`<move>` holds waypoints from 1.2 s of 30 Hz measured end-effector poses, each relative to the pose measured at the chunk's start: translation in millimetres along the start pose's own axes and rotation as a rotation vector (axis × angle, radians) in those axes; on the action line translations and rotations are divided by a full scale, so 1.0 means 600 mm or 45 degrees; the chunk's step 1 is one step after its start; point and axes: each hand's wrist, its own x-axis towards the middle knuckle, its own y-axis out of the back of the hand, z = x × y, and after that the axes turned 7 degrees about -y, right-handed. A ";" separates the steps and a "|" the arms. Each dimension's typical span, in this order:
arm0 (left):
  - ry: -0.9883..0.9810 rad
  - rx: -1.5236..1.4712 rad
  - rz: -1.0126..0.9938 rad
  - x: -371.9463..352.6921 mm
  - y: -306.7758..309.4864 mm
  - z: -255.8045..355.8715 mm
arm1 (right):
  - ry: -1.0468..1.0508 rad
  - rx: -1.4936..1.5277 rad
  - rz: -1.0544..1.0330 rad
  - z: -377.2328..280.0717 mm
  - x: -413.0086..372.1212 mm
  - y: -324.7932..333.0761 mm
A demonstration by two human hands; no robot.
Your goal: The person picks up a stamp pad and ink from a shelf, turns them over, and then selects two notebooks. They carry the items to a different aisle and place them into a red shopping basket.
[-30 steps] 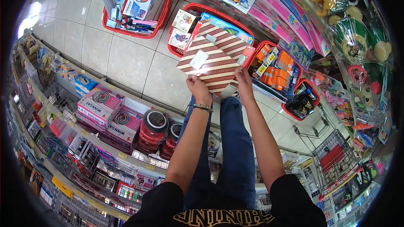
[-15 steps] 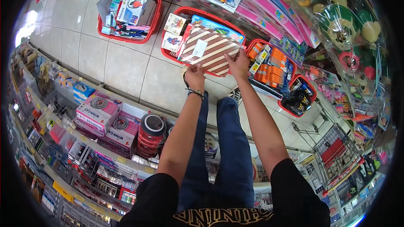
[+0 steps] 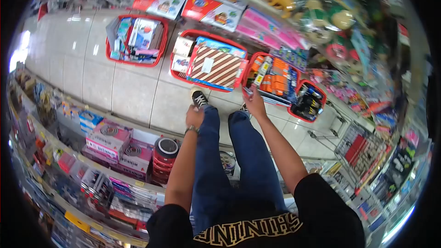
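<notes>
A flat box with brown and cream diagonal stripes and a white label [image 3: 217, 65] lies on top of the goods in a red basket [image 3: 183, 79]. Nearer to me, my left hand [image 3: 195, 116] is curled closed beside my knee, clear of the basket. My right hand [image 3: 256, 103] reaches to the near left edge of another red basket [image 3: 246, 77], its fingers apart at the rim. Orange packs [image 3: 278, 77] and a yellow-and-white package [image 3: 262, 72] fill that basket. Motion blurs both hands a little.
Another filled red basket [image 3: 164, 48] stands farther left, and one with black items [image 3: 307, 103] at the right. Toy shelves run along the far side. Pink stove boxes [image 3: 109, 138] line the near shelf. A shopping cart [image 3: 363, 144] stands at right on the tiled floor.
Both hands have left the striped box, which now rests in the basket. My left hand drew back toward my knee; my right hand moved down to the neighbouring basket's edge. The view shifted.
</notes>
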 end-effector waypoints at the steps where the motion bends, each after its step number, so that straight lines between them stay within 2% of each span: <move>1: -0.048 -0.006 0.049 -0.027 0.011 -0.042 | -0.023 -0.035 0.004 0.037 -0.038 0.019; 2: 0.061 -0.174 0.016 -0.047 0.015 -0.094 | 0.027 -0.062 0.044 0.074 -0.079 0.044; 3: 0.038 -0.238 -0.018 -0.065 0.020 -0.158 | 0.076 -0.083 0.084 0.114 -0.119 0.069; 4: 0.156 -0.361 -0.028 -0.099 0.040 -0.181 | 0.036 -0.086 0.096 0.159 -0.156 0.091; 5: 0.107 -0.409 -0.003 -0.140 0.069 -0.191 | 0.000 -0.084 0.102 0.203 -0.187 0.116; 7: 0.122 -0.762 -0.102 -0.188 0.091 -0.287 | -0.245 -0.030 0.020 0.274 -0.249 0.165; 9: 0.194 -0.355 -0.044 -0.284 0.166 -0.230 | -0.473 0.113 -0.056 0.304 -0.315 0.212; 10: 0.165 -0.349 -0.024 -0.315 0.176 -0.220 | -0.516 0.134 -0.078 0.312 -0.340 0.231; 12: 0.428 -0.869 0.091 -0.402 0.198 -0.223 | -0.547 0.196 -0.164 0.364 -0.383 0.254; 13: 0.420 -0.879 0.149 -0.438 0.204 -0.237 | -0.521 0.239 -0.228 0.397 -0.387 0.254; 15: 0.408 -0.945 0.100 -0.473 0.214 -0.253 | -0.510 0.366 -0.245 0.391 -0.421 0.283; 16: 0.393 -0.968 0.167 -0.494 0.219 -0.236 | -0.551 0.472 -0.240 0.387 -0.428 0.297; 18: 0.475 -0.692 0.189 -0.536 0.227 -0.197 | -0.561 0.556 -0.274 0.384 -0.445 0.313; 19: 0.480 -0.718 0.233 -0.554 0.229 -0.183 | -0.565 0.618 -0.241 0.387 -0.451 0.325; 21: 0.383 -0.576 0.026 -0.558 0.225 -0.178 | -0.522 0.662 -0.230 0.384 -0.449 0.345; 22: 0.393 -0.603 0.065 -0.556 0.221 -0.186 | -0.545 0.727 -0.230 0.388 -0.456 0.352; 24: -0.166 -0.207 -0.086 -0.531 0.201 -0.229 | -0.566 0.789 -0.242 0.388 -0.465 0.364; 25: 0.517 -0.946 0.052 -0.523 0.180 -0.200 | -0.540 0.758 -0.236 0.396 -0.463 0.364; 27: -0.553 0.027 -0.001 -0.525 0.203 -0.200 | -0.535 0.679 -0.299 0.411 -0.452 0.360; 28: -0.537 0.011 0.024 -0.532 0.193 -0.187 | -0.515 0.618 -0.331 0.416 -0.448 0.358; 30: 0.378 -1.060 0.128 -0.557 0.202 -0.096 | -0.534 0.506 -0.389 0.429 -0.426 0.343; 31: 0.388 -1.076 0.147 -0.545 0.200 -0.105 | -0.542 0.446 -0.438 0.428 -0.421 0.342; 33: 0.217 -1.088 -0.049 -0.540 0.190 -0.153 | -0.510 0.403 -0.473 0.432 -0.401 0.328; 34: 0.411 -1.002 -0.025 -0.549 0.174 -0.152 | -0.503 0.389 -0.473 0.439 -0.397 0.327; 35: 0.587 -0.916 -0.002 -0.569 0.178 -0.091 | -0.483 0.381 -0.465 0.411 -0.398 0.333; 36: 0.582 -1.333 -0.322 -0.645 0.222 0.025 | -0.472 0.345 -0.479 0.394 -0.392 0.334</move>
